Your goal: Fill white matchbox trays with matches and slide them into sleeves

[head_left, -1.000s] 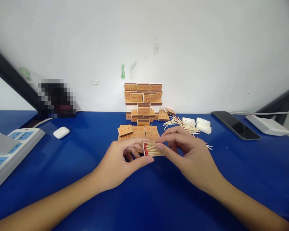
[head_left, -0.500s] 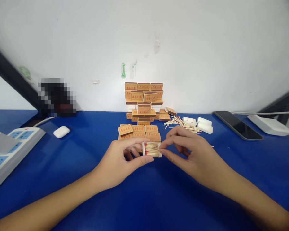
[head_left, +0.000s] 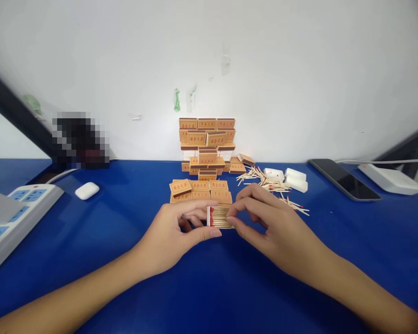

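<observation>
My left hand point(head_left: 179, 236) grips a white matchbox tray point(head_left: 208, 217) between the thumb at the front and the fingers behind. Red-headed matches point(head_left: 218, 218) fill the tray, heads to the left. At the tray's right end, my right hand point(head_left: 264, 220) has thumb and forefinger pinched together on the tails of the matches. Whether a match is between those fingertips is hidden. Just behind the tray, several yellow matchboxes point(head_left: 200, 186) lie flat in rows, one of them askew on top.
Against the wall rises a stack of matchboxes point(head_left: 207, 144). Loose matches point(head_left: 259, 178) and white trays point(head_left: 296, 180) lie right of it. Further right are a phone point(head_left: 344, 180) and a white box point(head_left: 390, 179). A white earphone case point(head_left: 87, 190) and a power strip point(head_left: 24, 218) sit left.
My right hand has shifted slightly left and down over the tray's right end. The matches inside look straighter. More loose matches show behind my right hand.
</observation>
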Demonstrator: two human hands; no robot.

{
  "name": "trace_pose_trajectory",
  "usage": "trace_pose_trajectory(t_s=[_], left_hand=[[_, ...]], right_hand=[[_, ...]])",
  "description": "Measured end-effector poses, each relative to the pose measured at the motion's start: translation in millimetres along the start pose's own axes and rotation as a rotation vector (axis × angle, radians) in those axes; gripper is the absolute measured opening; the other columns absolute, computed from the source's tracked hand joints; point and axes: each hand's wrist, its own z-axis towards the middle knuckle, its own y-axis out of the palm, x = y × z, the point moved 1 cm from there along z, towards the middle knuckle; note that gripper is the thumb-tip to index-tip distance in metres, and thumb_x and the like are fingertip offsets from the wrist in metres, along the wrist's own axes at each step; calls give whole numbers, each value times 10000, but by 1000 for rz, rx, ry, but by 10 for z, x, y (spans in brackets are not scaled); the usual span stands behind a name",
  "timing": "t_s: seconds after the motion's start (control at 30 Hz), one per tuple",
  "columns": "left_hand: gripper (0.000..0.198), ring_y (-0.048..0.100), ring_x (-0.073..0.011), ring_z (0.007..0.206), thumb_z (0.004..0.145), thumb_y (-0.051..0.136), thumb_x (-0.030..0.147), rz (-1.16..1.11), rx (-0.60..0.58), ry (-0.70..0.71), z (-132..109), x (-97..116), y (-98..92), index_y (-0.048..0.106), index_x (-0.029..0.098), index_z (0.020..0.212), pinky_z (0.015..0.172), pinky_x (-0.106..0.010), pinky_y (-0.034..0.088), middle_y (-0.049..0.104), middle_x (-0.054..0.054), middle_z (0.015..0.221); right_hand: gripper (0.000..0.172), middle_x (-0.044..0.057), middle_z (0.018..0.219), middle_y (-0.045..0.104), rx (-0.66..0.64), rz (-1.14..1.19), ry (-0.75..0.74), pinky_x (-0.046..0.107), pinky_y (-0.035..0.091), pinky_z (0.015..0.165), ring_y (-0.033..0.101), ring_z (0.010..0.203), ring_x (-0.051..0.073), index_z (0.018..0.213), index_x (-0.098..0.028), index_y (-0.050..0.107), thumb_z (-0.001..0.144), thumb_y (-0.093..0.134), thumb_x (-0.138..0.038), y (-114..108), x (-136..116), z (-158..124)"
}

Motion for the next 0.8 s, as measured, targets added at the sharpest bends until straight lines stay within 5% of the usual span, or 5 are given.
trace_pose_trajectory(t_s=[0.27, 0.47, 0.63, 0.8], left_hand=[[432, 693, -148, 694, 858, 864, 331, -12, -11, -20, -5, 14, -17, 767, 195, 1257, 601, -248, 553, 806, -41, 879], [483, 690, -138, 662, 837, 874, 340, -49, 19, -68, 1, 16, -33, 749, 170, 1271, 551, -219, 550, 791, -47, 867], [500, 686, -134, 660, 835, 871, 344, -61, 25, -100, -11, 15, -29, 741, 178, 1289, 543, -213, 556, 787, -45, 880], [500, 683, -136, 660, 846, 863, 357, -32, 28, -64, 4, 18, -38, 739, 181, 1297, 558, -225, 557, 781, -41, 873]], right_hand=[[116, 69, 1047, 638, 82, -24, -45, 316, 489, 622, 595, 734, 155, 1025, -238, 714, 1017, 601, -213, -29, -9, 27], [220, 52, 791, 675, 225, -293, 125, 355, 427, 582, 540, 586, 175, 950, -251, 740, 1005, 606, -416, -656, 427, 62], [428, 75, 616, 652, -175, -371, 396, 369, 386, 496, 560, 503, 219, 783, -253, 754, 904, 606, -636, -1043, 1088, -63], [348, 111, 716, 732, -255, -382, 464, 400, 434, 555, 620, 569, 242, 742, -245, 728, 915, 643, -535, -870, 1222, -82]])
